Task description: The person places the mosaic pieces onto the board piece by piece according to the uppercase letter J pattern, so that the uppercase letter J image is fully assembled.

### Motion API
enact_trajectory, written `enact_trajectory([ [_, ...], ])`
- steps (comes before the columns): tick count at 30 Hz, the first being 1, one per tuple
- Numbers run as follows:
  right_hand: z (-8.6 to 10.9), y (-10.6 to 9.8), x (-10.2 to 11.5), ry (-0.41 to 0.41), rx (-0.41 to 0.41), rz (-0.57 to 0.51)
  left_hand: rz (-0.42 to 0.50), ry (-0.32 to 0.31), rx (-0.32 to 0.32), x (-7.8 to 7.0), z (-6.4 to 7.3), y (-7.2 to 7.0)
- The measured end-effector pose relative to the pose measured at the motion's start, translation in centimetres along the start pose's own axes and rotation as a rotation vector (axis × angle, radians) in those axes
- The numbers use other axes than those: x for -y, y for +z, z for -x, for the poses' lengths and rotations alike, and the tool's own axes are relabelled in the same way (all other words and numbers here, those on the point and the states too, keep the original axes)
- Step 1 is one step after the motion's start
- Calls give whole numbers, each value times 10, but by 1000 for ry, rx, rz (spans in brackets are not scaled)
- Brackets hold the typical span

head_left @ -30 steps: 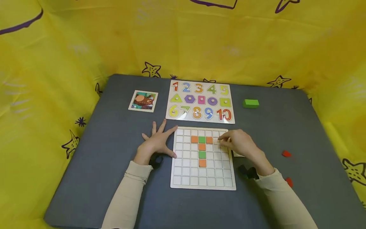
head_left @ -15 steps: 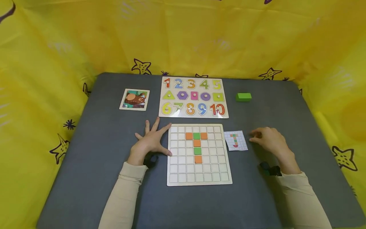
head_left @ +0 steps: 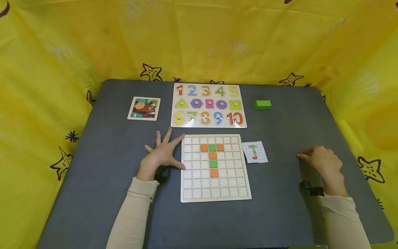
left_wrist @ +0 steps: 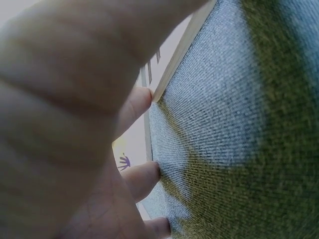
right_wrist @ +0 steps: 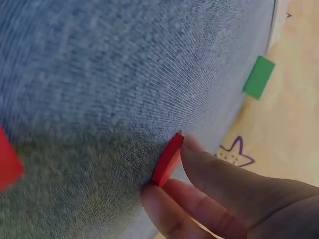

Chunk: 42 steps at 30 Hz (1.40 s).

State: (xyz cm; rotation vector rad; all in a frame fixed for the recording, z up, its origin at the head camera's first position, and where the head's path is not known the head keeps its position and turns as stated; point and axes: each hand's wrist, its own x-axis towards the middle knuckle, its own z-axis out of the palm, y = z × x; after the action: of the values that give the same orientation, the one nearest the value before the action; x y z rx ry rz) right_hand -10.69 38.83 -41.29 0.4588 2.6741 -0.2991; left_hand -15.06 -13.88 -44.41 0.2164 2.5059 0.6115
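Note:
Thumb and fingers of my right hand (head_left: 324, 164) pinch a small red piece with a curved side (right_wrist: 168, 159), low over the grey table at the right. A second red piece (right_wrist: 7, 162) lies at the left edge of the right wrist view. My left hand (head_left: 160, 154) is spread flat on the table, thumb and index fingertips touching the left edge of a wooden grid board (head_left: 192, 193). Orange tiles (head_left: 214, 173) and green tiles (head_left: 213, 164) form a T on the board. Beside it lies a paper pattern card (head_left: 261, 155) showing a similar figure with a red bottom.
Behind the board lies a number and shape peg puzzle (head_left: 174, 122). A bear picture puzzle (head_left: 144, 108) is at the back left, a green block (head_left: 262, 105) at the back right. Yellow cloth (head_left: 199, 41) hangs around the table (head_left: 273, 214).
My right hand has left the board's right side, moved right past the card, and now pinches a red piece. The card has come into full view. My left hand stays at the board's edge.

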Motion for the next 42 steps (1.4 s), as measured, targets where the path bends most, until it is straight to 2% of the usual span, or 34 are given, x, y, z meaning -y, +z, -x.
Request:
enact_trajectory([
  [5, -3, 1, -1, 11, 41, -10, 2, 0, 0, 1, 1, 0],
  [9, -4, 3, -3, 5, 28, -47, 3, -3, 0, 0, 1, 1],
  [13, -2, 3, -7, -74, -39, -75, 6, -4, 2, -1, 2, 1],
  [18, 3, 0, 2, -251, -95, -82, -1, -2, 0, -2, 2, 0],
  [22, 6, 4, 34, -383, -90, -114, -8, -9, -4, -2, 2, -1],
  [27, 19, 17, 86, -496, -48, -194, -3, -13, -2, -2, 3, -2],
  [30, 30, 28, 115, -566, -7, -236, -1, -12, 3, -2, 3, -1],
  [33, 37, 40, 140, -638, 69, -280, -5, -13, 4, -2, 3, -1],
  [38, 47, 61, 175, -675, 215, -327, -5, -10, 4, -1, 1, -1],
  [42, 57, 74, 194, -708, 239, -287, -1, -9, 6, -1, 1, -2],
])
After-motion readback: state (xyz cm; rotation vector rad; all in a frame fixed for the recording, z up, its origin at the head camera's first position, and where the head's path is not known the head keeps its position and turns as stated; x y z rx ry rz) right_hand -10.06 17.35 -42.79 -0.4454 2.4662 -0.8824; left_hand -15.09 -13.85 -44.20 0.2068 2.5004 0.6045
